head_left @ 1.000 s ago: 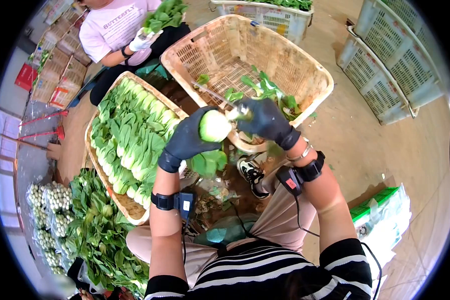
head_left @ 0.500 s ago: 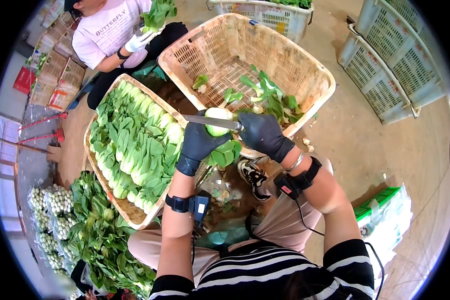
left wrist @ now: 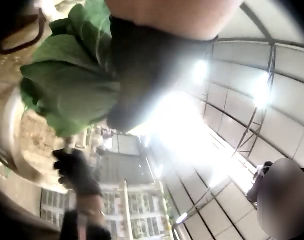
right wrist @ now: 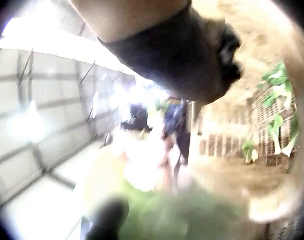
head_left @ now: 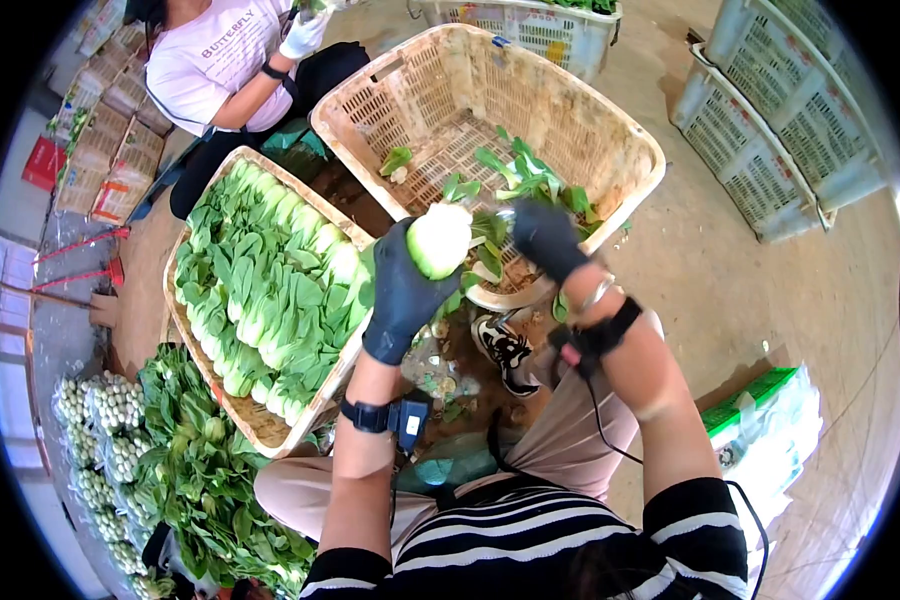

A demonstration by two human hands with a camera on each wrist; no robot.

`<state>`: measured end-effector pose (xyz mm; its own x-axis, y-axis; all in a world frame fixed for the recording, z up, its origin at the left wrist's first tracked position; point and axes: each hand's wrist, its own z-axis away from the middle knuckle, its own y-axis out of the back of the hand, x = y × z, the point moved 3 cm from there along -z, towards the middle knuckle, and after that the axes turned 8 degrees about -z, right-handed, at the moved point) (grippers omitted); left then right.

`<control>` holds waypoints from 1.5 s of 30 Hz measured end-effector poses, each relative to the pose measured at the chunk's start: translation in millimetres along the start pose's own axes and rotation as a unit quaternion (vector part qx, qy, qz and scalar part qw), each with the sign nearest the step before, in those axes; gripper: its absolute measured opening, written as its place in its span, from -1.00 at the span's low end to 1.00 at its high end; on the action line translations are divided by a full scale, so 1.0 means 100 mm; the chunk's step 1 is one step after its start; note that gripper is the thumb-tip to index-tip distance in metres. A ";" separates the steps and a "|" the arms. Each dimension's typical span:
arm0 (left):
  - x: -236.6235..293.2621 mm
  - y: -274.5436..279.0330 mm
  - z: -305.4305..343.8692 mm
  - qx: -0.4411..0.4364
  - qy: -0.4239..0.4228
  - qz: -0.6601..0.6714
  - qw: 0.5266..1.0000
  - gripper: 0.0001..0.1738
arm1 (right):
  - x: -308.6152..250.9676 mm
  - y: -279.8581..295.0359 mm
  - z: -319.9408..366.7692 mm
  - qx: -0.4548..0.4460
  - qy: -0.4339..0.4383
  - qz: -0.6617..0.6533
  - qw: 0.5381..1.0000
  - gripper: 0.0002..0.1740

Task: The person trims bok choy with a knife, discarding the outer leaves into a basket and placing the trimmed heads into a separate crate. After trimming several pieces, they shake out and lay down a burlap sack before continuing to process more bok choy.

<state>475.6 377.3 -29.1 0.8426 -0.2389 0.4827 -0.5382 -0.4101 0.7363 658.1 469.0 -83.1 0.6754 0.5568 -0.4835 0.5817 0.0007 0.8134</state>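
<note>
In the head view, my black-gloved left hand (head_left: 405, 295) grips a green vegetable (head_left: 439, 243) with its pale base facing up. Its broad leaves (left wrist: 72, 85) hang beside the left hand (left wrist: 147, 70) in the left wrist view. My gloved right hand (head_left: 548, 238), blurred, is a little right of the base and apart from it, curled round a knife whose blade (head_left: 504, 214) is a faint grey smear. The right wrist view shows the back of the right hand (right wrist: 182, 57); the knife cannot be made out there.
A large crate (head_left: 635, 150) ahead holds loose leaves and scraps (head_left: 530, 178). On the left, another crate (head_left: 270, 446) is filled with rows of greens (head_left: 270, 270). Leafy vegetables (head_left: 205, 450) are heaped at lower left. A person (head_left: 220, 60) sits beyond; stacked crates (head_left: 755, 150) stand right.
The knife blade, which lay across the vegetable's base half a second ago, has moved off to the right with my right hand. The vegetable's base now tilts up more in my left hand.
</note>
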 end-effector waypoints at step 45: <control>-0.21 -0.38 0.37 -0.303 0.117 0.695 0.642 -0.21 | -0.68 0.39 -0.12 -0.351 0.007 -0.400 0.847 -0.56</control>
<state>479.3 364.7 -84.7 -0.4492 0.1643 0.8782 -0.7358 0.4895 -0.4679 629.3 441.0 -14.6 0.1839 0.1560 -0.9705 0.4348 0.8725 0.2227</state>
